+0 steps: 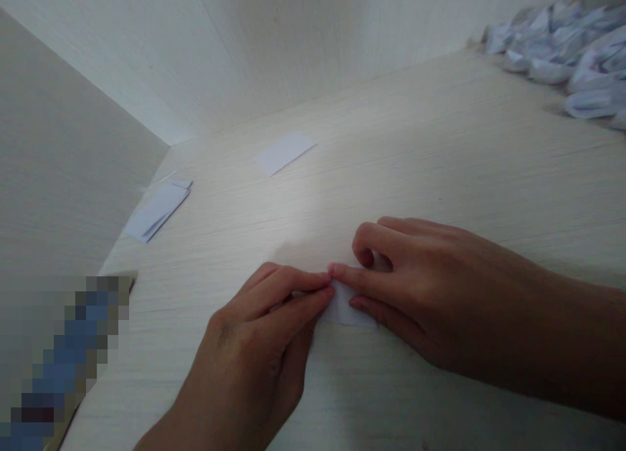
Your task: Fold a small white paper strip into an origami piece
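My left hand (259, 334) pinches the left end of a small paper (343, 307); my right hand (415, 285), partly open, rests on the paper's right side.

A broad bare stretch of tabletop (415, 158) runs beyond the right hand (435, 281), open to a pass from above, up to the heap of crumpled paper (562, 60) filling the far right corner. The far panel (293, 40) bounds the back. Flat against the surface, the lone paper slip (286, 154) and the paper stack (159, 210) barely obstruct. The left hand (259, 334) and right nearly meet at the fingertips, closing the way between them
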Demonstrator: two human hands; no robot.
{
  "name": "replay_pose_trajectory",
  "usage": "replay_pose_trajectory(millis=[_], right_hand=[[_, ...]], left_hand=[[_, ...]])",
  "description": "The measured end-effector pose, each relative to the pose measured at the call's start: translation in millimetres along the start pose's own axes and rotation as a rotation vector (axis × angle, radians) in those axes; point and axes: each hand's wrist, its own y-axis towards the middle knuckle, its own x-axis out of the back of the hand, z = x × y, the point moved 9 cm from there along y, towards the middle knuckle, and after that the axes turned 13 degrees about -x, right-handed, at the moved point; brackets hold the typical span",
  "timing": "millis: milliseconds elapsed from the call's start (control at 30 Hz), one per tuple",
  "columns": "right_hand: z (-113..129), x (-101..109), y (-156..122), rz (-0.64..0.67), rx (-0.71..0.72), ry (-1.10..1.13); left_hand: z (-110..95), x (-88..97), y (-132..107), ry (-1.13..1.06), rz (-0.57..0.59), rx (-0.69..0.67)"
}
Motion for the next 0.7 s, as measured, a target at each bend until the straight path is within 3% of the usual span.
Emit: replay_pose_trajectory(millis=[500, 700], right_hand=[[1.5, 0.9, -0.9, -0.037, 0.022, -0.024], [3.2, -1.5, -2.0, -0.032, 0.056, -0.129]], left_hand=[[-3.2, -1.9, 2.4, 0.001, 0.009, -0.016], [-9.5, -7.8, 4.3, 0.002, 0.074, 0.004]])
